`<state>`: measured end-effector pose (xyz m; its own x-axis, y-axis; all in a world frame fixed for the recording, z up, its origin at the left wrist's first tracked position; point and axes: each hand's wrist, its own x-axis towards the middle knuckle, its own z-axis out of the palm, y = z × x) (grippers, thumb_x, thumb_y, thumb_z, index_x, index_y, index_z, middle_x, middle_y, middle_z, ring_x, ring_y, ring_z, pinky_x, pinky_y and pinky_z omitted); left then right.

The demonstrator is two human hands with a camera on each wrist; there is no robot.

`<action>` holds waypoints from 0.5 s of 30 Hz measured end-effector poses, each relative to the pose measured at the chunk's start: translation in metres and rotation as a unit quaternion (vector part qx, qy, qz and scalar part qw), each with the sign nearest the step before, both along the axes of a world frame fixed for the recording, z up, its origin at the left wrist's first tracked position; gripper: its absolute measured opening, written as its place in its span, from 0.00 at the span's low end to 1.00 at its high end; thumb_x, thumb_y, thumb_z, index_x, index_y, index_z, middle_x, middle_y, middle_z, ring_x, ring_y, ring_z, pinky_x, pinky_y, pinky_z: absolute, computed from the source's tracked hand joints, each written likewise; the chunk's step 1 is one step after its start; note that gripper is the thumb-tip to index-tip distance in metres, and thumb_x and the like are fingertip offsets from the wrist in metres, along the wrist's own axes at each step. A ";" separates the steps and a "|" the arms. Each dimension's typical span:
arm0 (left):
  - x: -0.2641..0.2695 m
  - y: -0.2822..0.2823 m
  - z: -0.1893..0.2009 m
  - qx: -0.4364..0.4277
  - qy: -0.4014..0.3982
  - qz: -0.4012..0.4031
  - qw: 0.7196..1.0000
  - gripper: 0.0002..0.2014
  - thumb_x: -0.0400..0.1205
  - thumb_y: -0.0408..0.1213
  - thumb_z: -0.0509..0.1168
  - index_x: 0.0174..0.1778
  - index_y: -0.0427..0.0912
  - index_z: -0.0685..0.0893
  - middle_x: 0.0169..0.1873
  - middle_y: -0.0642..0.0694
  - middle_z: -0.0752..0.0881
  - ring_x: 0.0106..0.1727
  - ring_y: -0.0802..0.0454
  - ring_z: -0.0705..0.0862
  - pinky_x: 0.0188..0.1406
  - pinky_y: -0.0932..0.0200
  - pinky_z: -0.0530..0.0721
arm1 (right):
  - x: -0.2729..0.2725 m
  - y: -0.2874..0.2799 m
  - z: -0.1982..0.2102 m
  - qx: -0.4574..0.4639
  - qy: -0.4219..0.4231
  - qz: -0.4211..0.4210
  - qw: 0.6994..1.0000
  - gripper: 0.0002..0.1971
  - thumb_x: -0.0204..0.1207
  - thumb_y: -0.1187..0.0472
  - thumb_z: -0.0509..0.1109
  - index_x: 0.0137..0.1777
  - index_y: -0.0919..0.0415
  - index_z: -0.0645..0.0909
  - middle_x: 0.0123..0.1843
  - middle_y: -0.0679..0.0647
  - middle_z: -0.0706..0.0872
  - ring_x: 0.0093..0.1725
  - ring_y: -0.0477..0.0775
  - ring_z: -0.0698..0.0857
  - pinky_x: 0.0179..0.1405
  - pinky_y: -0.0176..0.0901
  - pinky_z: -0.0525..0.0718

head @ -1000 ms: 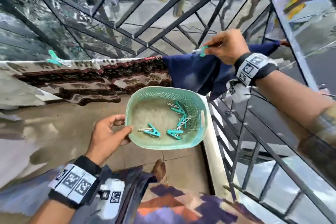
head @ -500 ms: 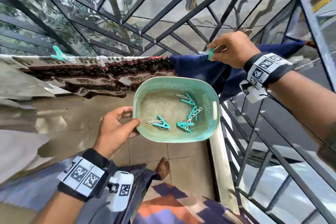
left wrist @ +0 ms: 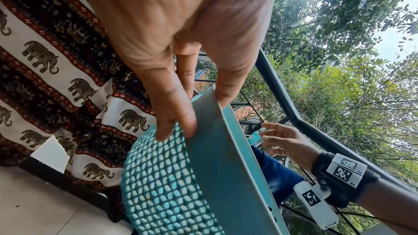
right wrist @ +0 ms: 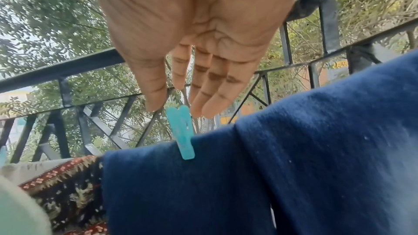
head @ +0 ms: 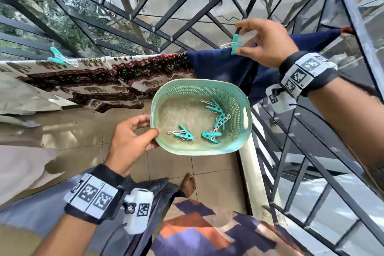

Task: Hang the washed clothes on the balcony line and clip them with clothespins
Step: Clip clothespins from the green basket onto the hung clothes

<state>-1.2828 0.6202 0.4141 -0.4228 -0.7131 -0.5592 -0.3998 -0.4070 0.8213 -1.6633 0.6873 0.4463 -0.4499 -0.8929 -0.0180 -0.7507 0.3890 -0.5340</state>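
Note:
A navy cloth [head: 218, 68] [right wrist: 226, 185] hangs over the line, with a teal clothespin [head: 235, 43] [right wrist: 183, 135] clipped on its top edge. My right hand [head: 242, 38] [right wrist: 178, 103] hovers just above the pin, its fingers straight and spread and holding nothing. My left hand [head: 150, 125] [left wrist: 199, 113] grips the near rim of a teal mesh basket [head: 239, 139] [left wrist: 226, 167], thumb inside and fingers underneath. Several loose teal clothespins [head: 184, 134] lie in the basket. A patterned elephant cloth [head: 93, 77] [left wrist: 56, 78] hangs to the left of the navy one, held by another teal clothespin [head: 58, 58].
A black metal railing [head: 145, 27] runs behind the line and along the right side above a low ledge [head: 255, 183]. Tiled floor [head: 83, 131] lies below the basket. My bare foot [head: 188, 183] stands near the ledge. Pale cloth [head: 20, 168] hangs at the left.
My right hand, which pinched the clothespin against the navy cloth, has let go of it and spread its fingers. The pin stays clipped. The left hand still holds the basket.

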 end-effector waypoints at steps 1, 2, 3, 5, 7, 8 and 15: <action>0.001 0.001 0.001 0.001 0.002 -0.001 1.000 0.18 0.78 0.23 0.72 0.62 0.40 0.85 0.56 0.43 0.89 0.45 0.49 0.93 0.36 0.58 0.90 | 0.006 0.005 0.006 -0.025 0.009 -0.002 1.000 0.20 0.70 0.56 0.79 0.63 0.51 0.84 0.52 0.47 0.88 0.37 0.43 0.86 0.45 0.27 0.82; 0.000 0.002 0.001 0.003 0.006 -0.002 1.000 0.18 0.78 0.23 0.72 0.63 0.39 0.85 0.56 0.43 0.89 0.44 0.50 0.93 0.36 0.58 0.90 | 0.013 0.011 0.012 -0.050 0.013 -0.002 0.999 0.16 0.71 0.57 0.78 0.59 0.53 0.87 0.49 0.50 0.89 0.38 0.47 0.86 0.45 0.34 0.84; -0.001 0.004 0.002 0.004 0.007 -0.004 1.000 0.18 0.78 0.23 0.73 0.63 0.39 0.85 0.56 0.43 0.89 0.45 0.50 0.93 0.36 0.58 0.90 | 0.023 0.018 0.019 -0.070 0.013 0.003 0.997 0.12 0.71 0.57 0.77 0.54 0.55 0.88 0.46 0.51 0.90 0.39 0.49 0.86 0.45 0.40 0.85; -0.002 0.007 0.003 -0.001 0.009 -0.009 1.000 0.19 0.77 0.23 0.73 0.64 0.39 0.85 0.56 0.44 0.90 0.45 0.48 0.93 0.37 0.57 0.91 | 0.048 0.030 0.031 -0.066 -0.007 0.024 0.998 0.08 0.71 0.58 0.76 0.49 0.56 0.90 0.41 0.51 0.90 0.39 0.49 0.87 0.43 0.45 0.86; -0.001 0.011 0.006 -0.009 0.014 -0.018 1.000 0.18 0.77 0.24 0.74 0.61 0.43 0.86 0.54 0.46 0.91 0.46 0.46 0.93 0.39 0.54 0.92 | 0.077 0.041 0.039 -0.018 -0.019 0.046 0.999 0.07 0.70 0.57 0.76 0.47 0.53 0.90 0.38 0.47 0.90 0.36 0.45 0.87 0.42 0.46 0.87; 0.000 0.014 0.008 -0.016 0.017 -0.029 0.999 0.17 0.77 0.24 0.74 0.58 0.46 0.87 0.54 0.47 0.91 0.47 0.46 0.93 0.40 0.52 0.92 | 0.092 0.048 0.043 0.013 -0.019 0.058 0.998 0.06 0.71 0.56 0.75 0.47 0.52 0.90 0.37 0.45 0.90 0.36 0.43 0.86 0.42 0.46 0.87; 0.019 0.028 0.035 -0.042 0.048 -0.093 0.994 0.16 0.78 0.26 0.74 0.54 0.52 0.87 0.53 0.54 0.90 0.46 0.51 0.92 0.37 0.57 0.91 | 0.184 0.072 0.049 0.219 0.044 0.145 0.964 0.09 0.73 0.53 0.75 0.52 0.46 0.89 0.45 0.45 0.91 0.49 0.52 0.87 0.44 0.39 0.76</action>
<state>-1.2641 0.6482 0.4489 -0.6004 -0.6602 -0.4513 -0.3794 -0.2616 0.8875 -1.4794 0.7598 0.4951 -0.2001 -0.8970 -0.3942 -0.8965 0.3300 -0.2958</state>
